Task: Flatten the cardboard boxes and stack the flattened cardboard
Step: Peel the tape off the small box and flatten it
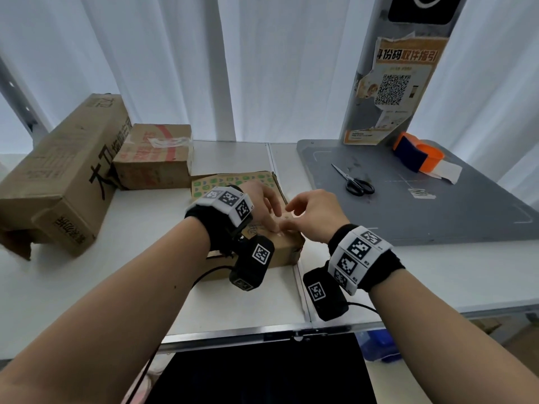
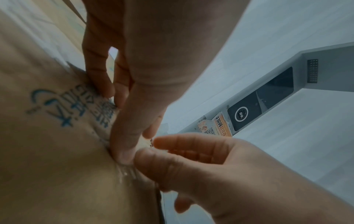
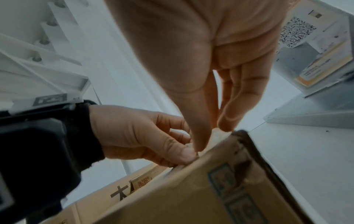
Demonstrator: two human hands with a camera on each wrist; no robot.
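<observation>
White curtains hang behind a white table (image 1: 145, 287), and a grey mat (image 1: 408, 205) covers its far right corner. At the middle of the table, near its front edge, sits a small cardboard box (image 1: 287, 249) on top of a flattened sheet with green print (image 1: 233, 180). The left hand (image 1: 262, 205) rests on the box top with its fingers curled down, their tips pressing at a strip of clear tape (image 2: 126, 172) along the seam. The right hand (image 1: 315, 214) meets it there, thumb and forefinger drawn close together and picking at the same tape; whether they have hold of it I cannot tell. Toward the far left corner lie a long box (image 1: 58, 182) and a smaller taped box (image 1: 154, 158), touching. On the mat lie scissors (image 1: 354, 180) and an orange tape dispenser (image 1: 417, 154), well apart.
</observation>
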